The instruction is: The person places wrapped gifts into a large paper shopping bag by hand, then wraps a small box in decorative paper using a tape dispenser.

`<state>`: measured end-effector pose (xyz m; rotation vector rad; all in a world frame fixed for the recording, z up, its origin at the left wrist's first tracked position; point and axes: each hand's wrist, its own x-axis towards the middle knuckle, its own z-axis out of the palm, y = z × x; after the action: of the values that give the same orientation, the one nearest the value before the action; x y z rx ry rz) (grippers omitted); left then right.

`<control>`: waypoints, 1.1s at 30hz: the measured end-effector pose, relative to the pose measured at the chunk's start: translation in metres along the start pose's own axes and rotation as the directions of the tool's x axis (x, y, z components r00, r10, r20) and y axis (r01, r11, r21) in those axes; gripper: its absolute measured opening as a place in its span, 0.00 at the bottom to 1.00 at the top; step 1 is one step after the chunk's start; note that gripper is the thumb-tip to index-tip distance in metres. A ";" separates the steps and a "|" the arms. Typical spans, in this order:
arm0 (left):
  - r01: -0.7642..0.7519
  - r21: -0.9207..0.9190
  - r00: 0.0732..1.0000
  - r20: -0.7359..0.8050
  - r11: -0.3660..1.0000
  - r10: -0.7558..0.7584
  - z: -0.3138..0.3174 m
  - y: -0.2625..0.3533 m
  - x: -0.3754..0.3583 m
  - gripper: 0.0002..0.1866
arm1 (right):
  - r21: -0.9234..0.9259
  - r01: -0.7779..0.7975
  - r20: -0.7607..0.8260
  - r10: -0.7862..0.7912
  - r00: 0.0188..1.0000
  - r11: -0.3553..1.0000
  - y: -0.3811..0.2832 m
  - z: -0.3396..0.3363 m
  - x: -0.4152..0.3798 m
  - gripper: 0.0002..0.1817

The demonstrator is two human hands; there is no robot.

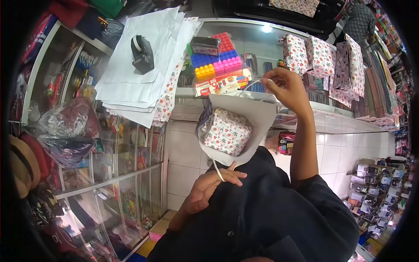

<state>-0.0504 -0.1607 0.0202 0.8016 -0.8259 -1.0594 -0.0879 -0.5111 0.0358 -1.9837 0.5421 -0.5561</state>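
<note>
A paper bag [264, 115] with a white inside hangs with its mouth spread, in front of my body. Inside it lies a floral-wrapped parcel [228, 132]. My right hand [283, 87] pinches the bag's far cord handle [248, 88] between thumb and fingers, over the counter's edge. The near cord handle [214, 167] is looped around the fingers of my left hand [211, 185], which are partly stretched out.
On the glass counter [264, 39] lie a pack of coloured building blocks [218, 63], a stack of white sheets [126, 81] and a black tape dispenser [142, 56]. Several floral-wrapped parcels [321, 56] stand at the right. A glass display case [118, 174] is on the left.
</note>
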 end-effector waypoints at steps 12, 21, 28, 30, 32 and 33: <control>-0.005 0.098 0.998 0.067 0.995 -0.001 0.014 -0.009 0.027 0.48 | -0.702 -0.393 -0.579 -0.154 0.801 0.594 0.056 -0.015 0.036 0.35; -0.014 0.083 0.998 0.056 0.996 0.010 0.013 -0.013 0.025 0.48 | -0.611 -0.313 -0.631 -0.209 0.747 0.727 0.070 -0.008 0.039 0.35; -0.050 0.100 0.999 0.005 0.994 0.050 0.010 -0.016 0.023 0.49 | -0.594 -0.376 -0.554 -0.023 0.832 0.711 0.037 -0.017 0.021 0.43; -0.055 0.096 0.998 0.006 0.994 0.054 0.010 -0.015 0.023 0.50 | -0.578 -0.357 -0.534 -0.010 0.845 0.734 0.043 -0.021 0.022 0.46; -0.035 0.096 0.999 0.002 0.995 0.035 0.011 -0.013 0.024 0.49 | -0.561 -0.341 -0.516 0.004 0.857 0.755 0.046 -0.029 0.019 0.50; -0.036 0.093 0.999 0.003 0.995 0.035 0.012 -0.013 0.025 0.49 | -0.548 -0.279 -0.429 0.021 0.903 0.788 0.044 -0.036 0.016 0.50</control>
<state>-0.0597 -0.1896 0.0193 0.8613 -0.8930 -0.9963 -0.1025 -0.5647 0.0149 -2.3944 1.2633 -0.7644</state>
